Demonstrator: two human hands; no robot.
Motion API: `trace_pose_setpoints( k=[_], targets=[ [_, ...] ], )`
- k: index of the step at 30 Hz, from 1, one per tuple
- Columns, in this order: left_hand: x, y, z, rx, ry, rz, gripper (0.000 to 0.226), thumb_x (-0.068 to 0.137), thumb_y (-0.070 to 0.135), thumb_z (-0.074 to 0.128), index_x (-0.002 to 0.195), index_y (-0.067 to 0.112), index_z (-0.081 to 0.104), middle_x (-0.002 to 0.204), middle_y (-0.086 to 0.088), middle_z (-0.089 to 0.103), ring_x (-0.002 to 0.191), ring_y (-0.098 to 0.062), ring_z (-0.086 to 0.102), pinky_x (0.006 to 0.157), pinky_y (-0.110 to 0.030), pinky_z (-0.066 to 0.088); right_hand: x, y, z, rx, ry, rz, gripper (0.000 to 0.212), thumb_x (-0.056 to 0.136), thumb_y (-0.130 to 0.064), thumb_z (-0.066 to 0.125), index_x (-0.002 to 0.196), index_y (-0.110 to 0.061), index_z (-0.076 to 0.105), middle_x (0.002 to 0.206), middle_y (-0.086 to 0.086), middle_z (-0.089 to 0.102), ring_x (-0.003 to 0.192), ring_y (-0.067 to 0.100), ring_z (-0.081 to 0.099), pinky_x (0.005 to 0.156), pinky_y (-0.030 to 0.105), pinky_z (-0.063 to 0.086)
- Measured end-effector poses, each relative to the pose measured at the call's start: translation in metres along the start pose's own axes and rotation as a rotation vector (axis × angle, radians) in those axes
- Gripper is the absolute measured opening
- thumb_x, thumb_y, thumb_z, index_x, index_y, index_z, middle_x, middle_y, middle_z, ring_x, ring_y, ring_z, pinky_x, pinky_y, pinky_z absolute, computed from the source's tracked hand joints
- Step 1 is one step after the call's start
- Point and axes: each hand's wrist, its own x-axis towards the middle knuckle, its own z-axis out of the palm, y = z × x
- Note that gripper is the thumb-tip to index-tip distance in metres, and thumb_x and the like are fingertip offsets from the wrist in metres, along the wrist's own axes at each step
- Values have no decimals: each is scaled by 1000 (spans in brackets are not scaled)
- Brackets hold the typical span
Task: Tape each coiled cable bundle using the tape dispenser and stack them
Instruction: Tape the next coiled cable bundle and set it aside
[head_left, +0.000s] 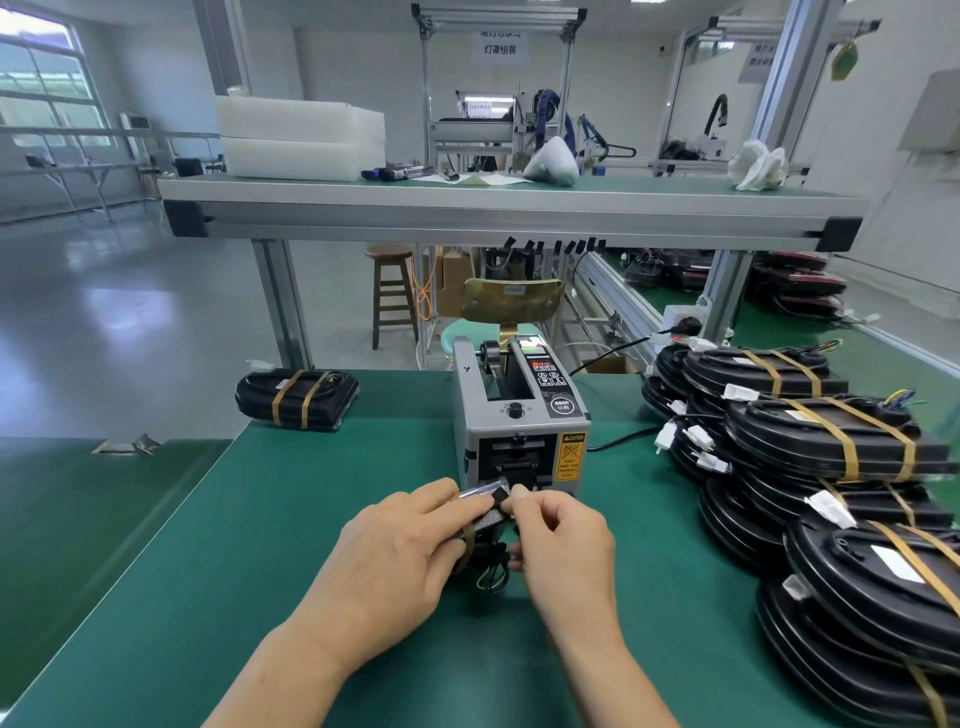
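A grey tape dispenser (517, 415) stands mid-table, its outlet facing me. Directly in front of it my left hand (400, 545) covers and grips a black coiled cable bundle (485, 558), most of which is hidden under my fingers. My right hand (558, 535) pinches a short strip of tape (491, 506) that lies across the bundle's top, close to the outlet. One taped bundle (296, 397) with tan bands lies at the table's far left corner. Several black coiled bundles (831, 467) with tan bands are piled along the right side.
The green table mat (311, 519) drops off at its left edge, with a lower green surface (78, 493) beside it. An overhead shelf (509, 208) spans the bench. A chair (511, 304) and a wooden stool (392, 293) stand behind the table. The dispenser's power cord (618, 441) runs right.
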Motion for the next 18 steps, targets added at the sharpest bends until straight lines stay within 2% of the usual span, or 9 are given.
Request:
trace_pose_setpoints(
  k=[2,4,6,9,12,14,16,18],
  targets=[
    [0,-1,0,3,-2,-1,49,96,27,54,140,46,46,125,22,52,101,-13,56,89,-32,48,5,4,-3,-28,40,-24,38,97,-31,57,73,-3,67,68,8,67,70,31,64,72,47,56],
    [0,0,-1,-1,-3,0,48,94,25,57,138,44,49,124,20,54,100,-14,58,86,-34,50,10,6,-7,-25,61,-19,41,96,-36,57,72,-4,65,67,8,65,72,32,64,73,45,55],
    [0,0,-2,2,-6,3,49,94,26,57,138,44,49,123,21,55,98,-14,58,84,-34,51,13,5,-7,-30,44,-2,40,88,-50,63,67,-15,64,63,1,63,70,24,65,70,35,53],
    [-1,0,-2,29,-21,14,49,96,28,54,140,45,45,123,22,52,95,-12,55,83,-31,49,18,2,1,-100,-61,17,36,77,-60,71,78,-25,66,71,-6,65,72,8,60,65,21,43],
    [-3,0,-3,-11,-11,-4,42,93,27,58,132,40,49,118,25,54,92,-10,54,82,-29,47,22,5,9,-128,-87,-19,30,79,-51,74,75,-23,64,69,-5,63,70,9,58,62,19,42],
    [-4,-1,-4,-34,12,-50,33,92,32,59,121,38,44,96,22,55,83,-9,51,76,-28,45,22,10,12,-98,-62,-82,30,83,-44,74,69,-20,62,65,-5,61,63,6,54,60,17,41],
    [-3,-2,-4,-17,14,-78,31,92,38,57,117,36,38,85,20,50,79,-8,48,74,-27,43,21,17,15,-6,-28,-121,35,88,-38,71,66,-15,58,60,-4,57,56,5,47,56,16,39],
    [-2,-1,-3,-2,9,-86,34,91,40,56,120,35,39,89,22,49,83,-8,50,75,-26,43,23,21,15,75,-21,-96,39,93,-34,66,67,-7,54,58,-3,52,57,8,46,59,26,43]
  ],
)
